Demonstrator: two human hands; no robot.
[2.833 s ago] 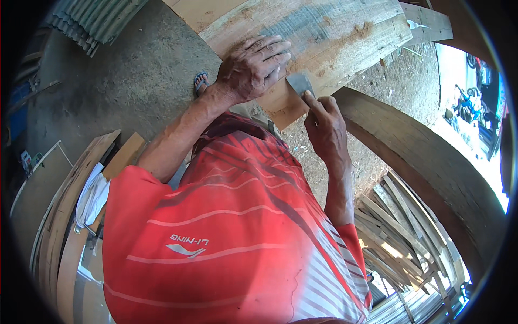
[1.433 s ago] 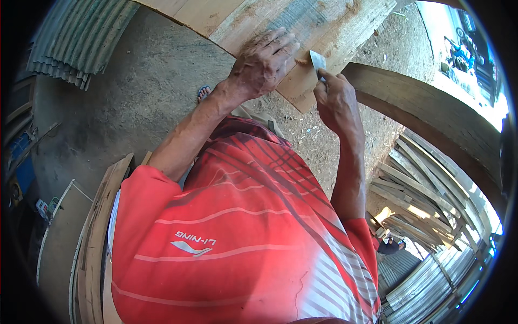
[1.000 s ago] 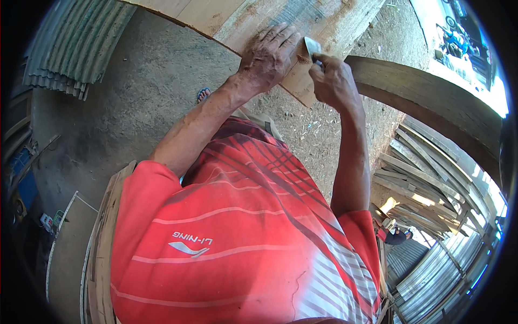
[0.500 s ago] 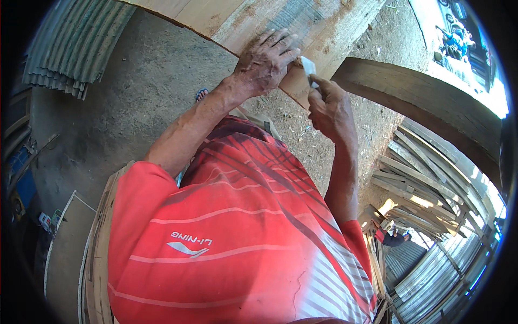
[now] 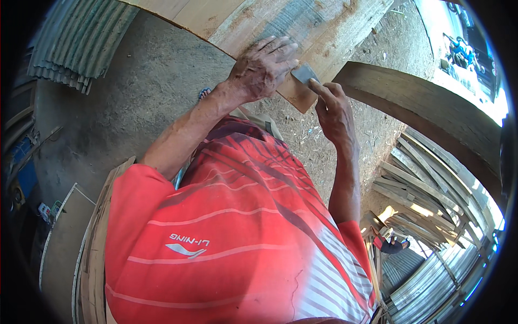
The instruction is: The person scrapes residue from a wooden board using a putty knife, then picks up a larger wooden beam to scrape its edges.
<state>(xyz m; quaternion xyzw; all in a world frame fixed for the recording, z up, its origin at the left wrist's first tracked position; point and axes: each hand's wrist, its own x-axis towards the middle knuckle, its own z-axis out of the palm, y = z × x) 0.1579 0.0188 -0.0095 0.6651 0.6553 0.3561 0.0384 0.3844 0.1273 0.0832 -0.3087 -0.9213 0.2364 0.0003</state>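
A wooden workbench [image 5: 213, 19] with a smudged grey-blue patch stretches across the top of the view. At its near end lies a small flat board [image 5: 298, 96], its pale brown corner sticking out toward me. My left hand [image 5: 261, 69] rests on this board with its fingers spread, covering much of it. Between thumb and fingers my right hand [image 5: 335, 108] grips a flat grey scraper [image 5: 305, 74], whose blade lies against the board beside my left fingertips. The scraper's handle end is hidden in my grip.
A thick curved-looking beam [image 5: 415, 100] runs right from the bench. Corrugated sheets [image 5: 83, 40] are stacked at the far left. Lumber [image 5: 423, 186] is piled on the right, near another person [image 5: 393, 244]. Panels [image 5: 65, 243] stand at the lower left.
The scraper has turned so its flat face shows more, and my right hand has shifted slightly nearer and its wrist has turned. My left hand stays on the board, a little lower in view.
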